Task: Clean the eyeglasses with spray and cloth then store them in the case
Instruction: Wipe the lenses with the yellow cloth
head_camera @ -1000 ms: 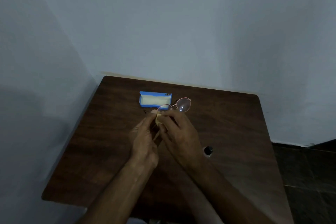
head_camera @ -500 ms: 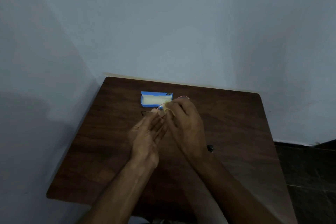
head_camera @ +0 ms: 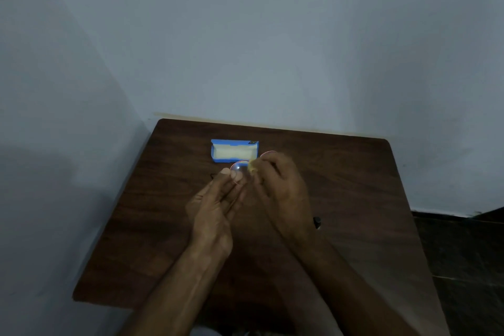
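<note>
Thin-rimmed round eyeglasses [head_camera: 240, 168] hang just above the table's middle, close in front of the case. My left hand [head_camera: 215, 207] pinches the left lens rim between thumb and fingertips. My right hand [head_camera: 283, 191] pinches a small yellow cloth [head_camera: 252, 166] against the glasses near the bridge; the right lens peeks out above its fingers. An open blue case [head_camera: 234, 150] with a pale lining lies on the dark wooden table [head_camera: 354, 185], just behind the glasses. A small dark spray bottle [head_camera: 317, 222] shows beside my right wrist, mostly hidden.
The table stands in a corner, with a wall along its far edge and another along its left side. Dark floor tiles lie to the right.
The left lens has come out from behind my fingers and is visible now. My right hand with the cloth shifted slightly right along the frame. The view crept nearer.
</note>
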`<state>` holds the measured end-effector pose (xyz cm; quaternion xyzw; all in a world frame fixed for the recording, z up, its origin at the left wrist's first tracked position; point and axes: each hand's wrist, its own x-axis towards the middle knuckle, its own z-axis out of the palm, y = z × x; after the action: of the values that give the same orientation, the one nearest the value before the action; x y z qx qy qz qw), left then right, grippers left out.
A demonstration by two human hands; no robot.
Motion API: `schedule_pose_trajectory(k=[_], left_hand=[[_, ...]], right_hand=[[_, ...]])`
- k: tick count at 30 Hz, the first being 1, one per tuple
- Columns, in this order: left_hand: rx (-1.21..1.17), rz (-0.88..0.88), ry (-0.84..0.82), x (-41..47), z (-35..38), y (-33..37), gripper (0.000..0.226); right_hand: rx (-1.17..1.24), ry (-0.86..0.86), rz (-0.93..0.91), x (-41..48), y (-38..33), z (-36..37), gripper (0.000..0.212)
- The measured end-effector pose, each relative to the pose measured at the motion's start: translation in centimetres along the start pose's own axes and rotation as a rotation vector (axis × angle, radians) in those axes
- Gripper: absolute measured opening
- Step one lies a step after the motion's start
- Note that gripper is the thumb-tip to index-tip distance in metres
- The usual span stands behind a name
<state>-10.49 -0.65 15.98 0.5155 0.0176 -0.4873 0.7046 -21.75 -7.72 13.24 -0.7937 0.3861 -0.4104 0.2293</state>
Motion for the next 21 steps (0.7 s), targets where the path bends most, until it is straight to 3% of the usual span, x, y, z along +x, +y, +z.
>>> schedule_pose_trajectory(k=[3, 8, 12, 15, 17, 21], left_hand=[[0.001, 0.008, -0.015, -0.1, -0.3, -0.2, 0.015], [-0.041, -0.031, 0.014, 0.1, -0.5, 0.0, 0.013], [-0.053, -0.031, 0.01, 0.1, -0.7, 0.1, 0.012], [-0.064, -0.033, 0.023, 0.3, -0.7, 0.4, 0.016], [-0.073, -0.041, 0.023, 0.5, -0.7, 0.5, 0.011], [-0.088, -0.044, 0.027, 0.7, -1.2, 0.8, 0.017]], right_hand=[[-0.17, 0.135, 0.012, 1.1, 1.2, -1.1, 0.015], [-0.197, 0.019, -0.056, 0.2, 0.8, -0.5, 0.023], [-0.217, 0.151, -0.02, 1.2, 1.5, -1.3, 0.013], [-0.196, 0.036, -0.059, 0.7, 0.4, -0.6, 0.027], [-0.185, -0.02, -0.044, -0.2, 0.0, -0.3, 0.021], [-0.282, 0.125, -0.017, 0.4, 0.6, -1.1, 0.011]])
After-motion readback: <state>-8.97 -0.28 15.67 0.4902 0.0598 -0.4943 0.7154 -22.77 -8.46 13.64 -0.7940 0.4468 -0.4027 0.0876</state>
